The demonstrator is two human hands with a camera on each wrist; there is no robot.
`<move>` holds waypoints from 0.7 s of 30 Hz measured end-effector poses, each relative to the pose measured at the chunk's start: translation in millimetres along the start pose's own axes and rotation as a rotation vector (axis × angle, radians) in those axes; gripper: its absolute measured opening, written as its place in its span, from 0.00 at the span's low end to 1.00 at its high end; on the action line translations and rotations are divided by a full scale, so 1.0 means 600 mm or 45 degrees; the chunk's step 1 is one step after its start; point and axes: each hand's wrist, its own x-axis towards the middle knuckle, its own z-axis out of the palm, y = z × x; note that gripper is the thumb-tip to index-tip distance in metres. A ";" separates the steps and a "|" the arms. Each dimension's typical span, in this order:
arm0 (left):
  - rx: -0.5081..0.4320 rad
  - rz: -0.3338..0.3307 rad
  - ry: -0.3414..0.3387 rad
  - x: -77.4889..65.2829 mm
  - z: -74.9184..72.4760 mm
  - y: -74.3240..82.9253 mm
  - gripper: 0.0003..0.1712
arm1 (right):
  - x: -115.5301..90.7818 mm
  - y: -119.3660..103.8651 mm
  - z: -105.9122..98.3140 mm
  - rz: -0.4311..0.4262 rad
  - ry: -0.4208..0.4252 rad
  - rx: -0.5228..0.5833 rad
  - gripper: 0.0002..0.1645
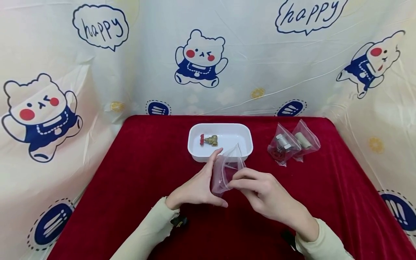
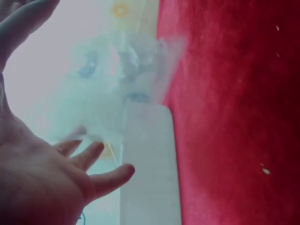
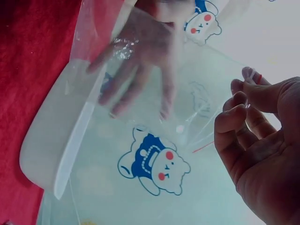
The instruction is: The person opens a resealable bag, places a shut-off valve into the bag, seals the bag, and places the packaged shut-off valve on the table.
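Observation:
A clear plastic zip bag [image 1: 224, 175] is held up in front of the white tray. My right hand [image 1: 271, 193] pinches its edge between thumb and fingers; in the right wrist view a short red strip shows by the pinched edge of the bag [image 3: 154, 61]. My left hand [image 1: 196, 186] stands at the bag's left side with thumb and fingers spread wide. Through the film, the right wrist view shows those left fingers [image 3: 136, 79] behind the bag. Nothing solid shows inside the bag. A brass valve [image 1: 211, 140] with a red handwheel lies in the tray.
The white tray [image 1: 195, 156] stands near the table's back edge. To its right lie two filled clear bags: one with a metal fitting [image 1: 283, 142] and a dark red part, another with a beige tube [image 1: 303, 141]. Red cloth [image 1: 146, 173] covers the table; printed curtains surround it.

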 end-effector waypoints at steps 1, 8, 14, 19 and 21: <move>-0.021 0.004 -0.013 0.001 0.001 -0.002 0.86 | 0.001 -0.001 -0.001 -0.008 0.006 0.001 0.12; -0.056 0.009 -0.101 -0.005 0.005 -0.019 0.84 | 0.010 -0.009 -0.022 -0.075 0.075 0.020 0.16; 0.210 0.006 -0.054 -0.015 0.000 -0.019 0.87 | 0.012 -0.012 -0.023 -0.021 0.015 0.050 0.13; 0.008 0.059 0.008 -0.011 -0.001 0.011 0.85 | 0.013 -0.009 -0.007 -0.026 -0.053 0.017 0.21; -0.139 0.105 0.034 -0.004 -0.001 0.025 0.83 | 0.015 -0.008 0.000 -0.050 -0.084 -0.013 0.26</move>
